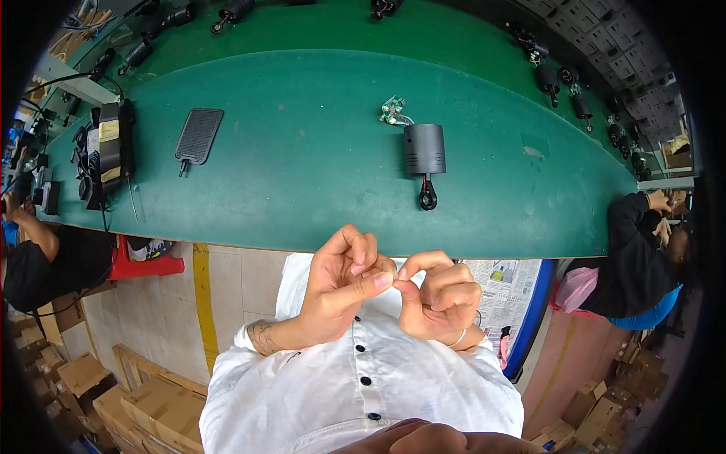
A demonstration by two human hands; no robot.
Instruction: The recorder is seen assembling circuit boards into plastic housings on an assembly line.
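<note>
My left hand point(339, 290) and my right hand point(437, 296) meet just off the front edge of the green bench, above my white shirt. Thumbs and forefingers are pinched together, tip near tip; anything between them is too small to make out. Beyond them on the bench lies a black cylindrical housing point(425, 150). A green circuit board point(392, 110) hangs from wires at its far end, and a black looped end piece point(428, 198) points toward me. Neither hand touches it.
A flat black ribbed pad point(200, 136) lies left on the green bench point(302, 174). Further left stand a taped black device point(113, 144) and a thin screwdriver-like tool point(134, 198). More black housings point(547, 79) line the far strip. People sit at both sides; cardboard boxes point(162, 408) stand behind.
</note>
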